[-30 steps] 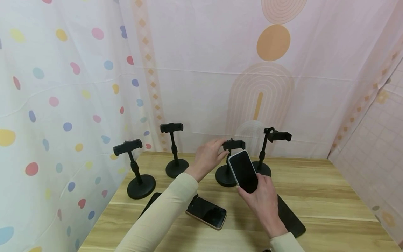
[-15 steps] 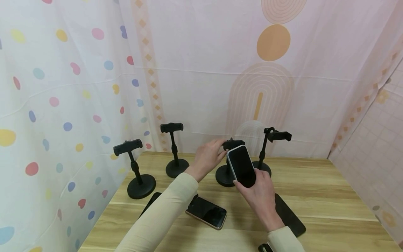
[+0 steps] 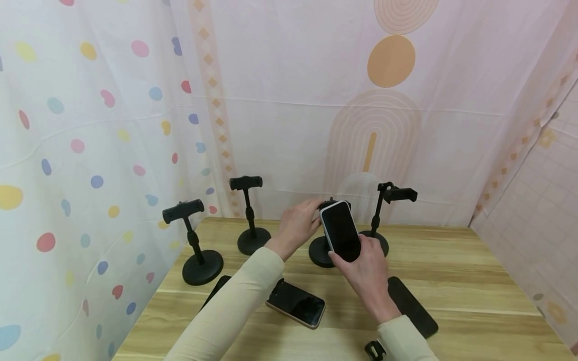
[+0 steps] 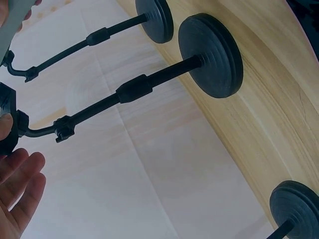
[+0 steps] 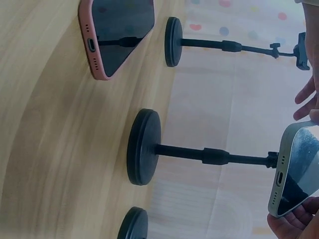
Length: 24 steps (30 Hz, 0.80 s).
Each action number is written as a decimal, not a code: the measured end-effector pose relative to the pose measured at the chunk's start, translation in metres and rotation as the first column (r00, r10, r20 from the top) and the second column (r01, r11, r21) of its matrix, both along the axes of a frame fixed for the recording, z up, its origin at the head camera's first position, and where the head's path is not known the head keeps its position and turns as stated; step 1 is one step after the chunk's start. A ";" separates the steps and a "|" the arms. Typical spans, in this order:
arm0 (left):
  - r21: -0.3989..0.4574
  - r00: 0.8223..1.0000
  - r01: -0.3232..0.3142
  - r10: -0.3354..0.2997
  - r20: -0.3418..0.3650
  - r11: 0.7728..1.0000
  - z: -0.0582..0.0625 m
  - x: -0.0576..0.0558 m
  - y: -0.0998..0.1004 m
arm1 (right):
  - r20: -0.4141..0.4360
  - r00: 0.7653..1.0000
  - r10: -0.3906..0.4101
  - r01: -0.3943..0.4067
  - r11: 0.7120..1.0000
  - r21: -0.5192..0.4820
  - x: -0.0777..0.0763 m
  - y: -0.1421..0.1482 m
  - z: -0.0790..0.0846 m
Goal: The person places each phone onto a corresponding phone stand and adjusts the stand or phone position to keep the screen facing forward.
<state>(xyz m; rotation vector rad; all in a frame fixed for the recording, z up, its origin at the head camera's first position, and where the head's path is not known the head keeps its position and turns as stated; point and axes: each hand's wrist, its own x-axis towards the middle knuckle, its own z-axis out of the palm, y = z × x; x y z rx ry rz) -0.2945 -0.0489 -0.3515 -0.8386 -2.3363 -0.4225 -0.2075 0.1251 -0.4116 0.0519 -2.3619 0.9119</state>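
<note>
My left hand point(image 3: 295, 225) pinches the side of the clamp on a black phone stand point(image 3: 319, 250). In the left wrist view its thumb lies on the clamp point(image 4: 7, 119), and several fingers extend below. My right hand point(image 3: 366, 271) grips a white-edged smartphone point(image 3: 340, 230) by its lower end, thumb on one long side and fingers on the other. The phone has a dark screen facing me and tilts with its top to the left. It overlaps the clamp in the head view, hiding most of it. From the right wrist, the phone's charging port edge point(image 5: 280, 174) shows.
Three more black stands hold nothing: one at left point(image 3: 202, 265), one at back left point(image 3: 253, 240), one at right point(image 3: 378, 243). A phone in a pink case point(image 3: 298, 303) and a dark phone point(image 3: 413, 306) lie on the table. Another dark phone point(image 3: 219, 286) is partly under the left sleeve.
My right hand has carried the smartphone up and to the left, so it now covers most of the stand's clamp. The left hand has stayed at the clamp.
</note>
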 end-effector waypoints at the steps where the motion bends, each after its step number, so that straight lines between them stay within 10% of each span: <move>1: 0.001 1.000 -0.002 0.002 0.000 1.000 0.000 0.000 0.000 | -0.002 1.000 0.004 -0.004 1.000 -0.003 -0.001 -0.001 0.001; 24: 0.032 1.000 -0.004 0.004 0.022 0.999 -0.003 -0.002 -0.002 | 0.062 0.998 0.032 -0.021 0.983 -0.181 -0.013 -0.016 0.020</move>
